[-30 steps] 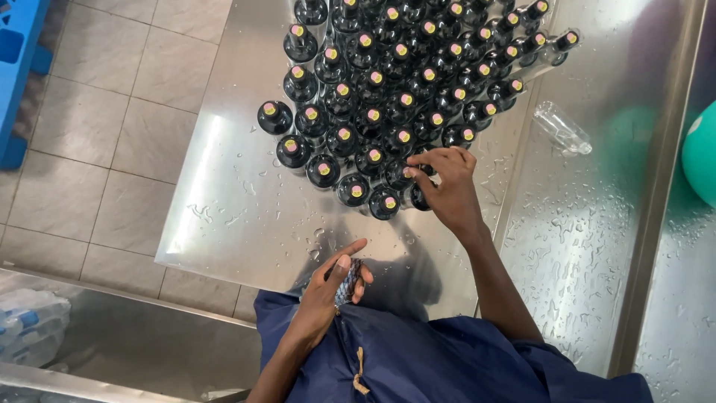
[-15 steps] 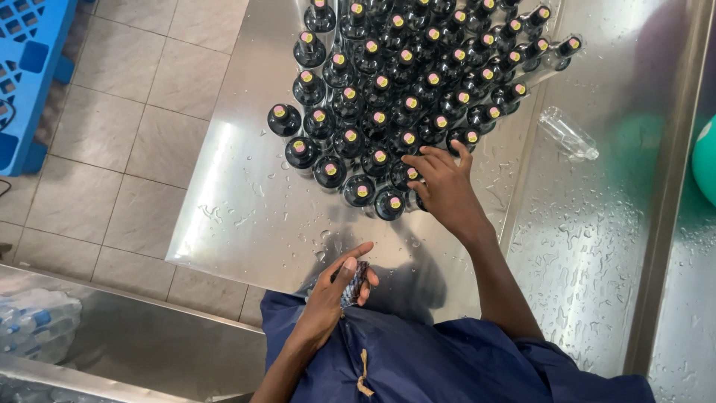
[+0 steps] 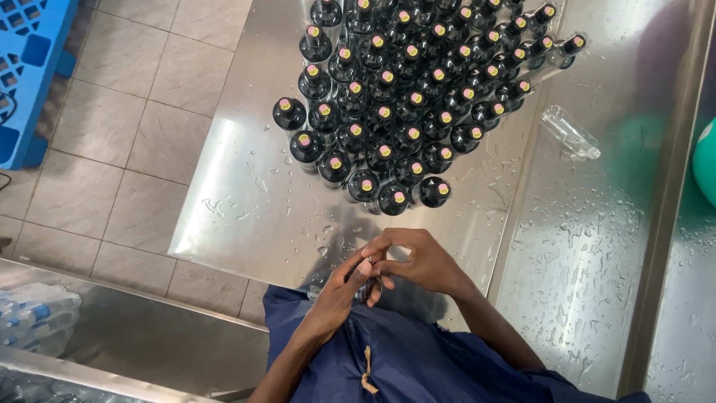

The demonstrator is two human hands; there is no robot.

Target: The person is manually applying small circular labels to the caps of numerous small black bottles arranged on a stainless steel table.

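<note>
Both hands met at the near edge of the steel worktop (image 3: pixel 246 201), just above the person's blue apron. Left hand (image 3: pixel 339 292) was curled shut around a small dark bundle (image 3: pixel 363 287), which looked like a stack of sleeves or labels, though the fingers hid most of it. Right hand (image 3: pixel 414 261) pinched at the top of that bundle with thumb and forefinger, the other fingers loosely bent, holding nothing else that I could make out.

Dark capped bottles (image 3: pixel 406 97) stood packed together from the far edge down toward the middle, the nearest row just beyond the hands. Water drops lay scattered over the worktop around them.

Wet fingers were the likeliest trouble: a pinch could have slipped, or drawn off two pieces at once. A reach made carelessly from there could have knocked the nearest bottles, and on wet steel one tipping might have toppled its neighbours. One clear empty bottle (image 3: pixel 570 132) lay on its side toward the right edge, free to roll.
</note>
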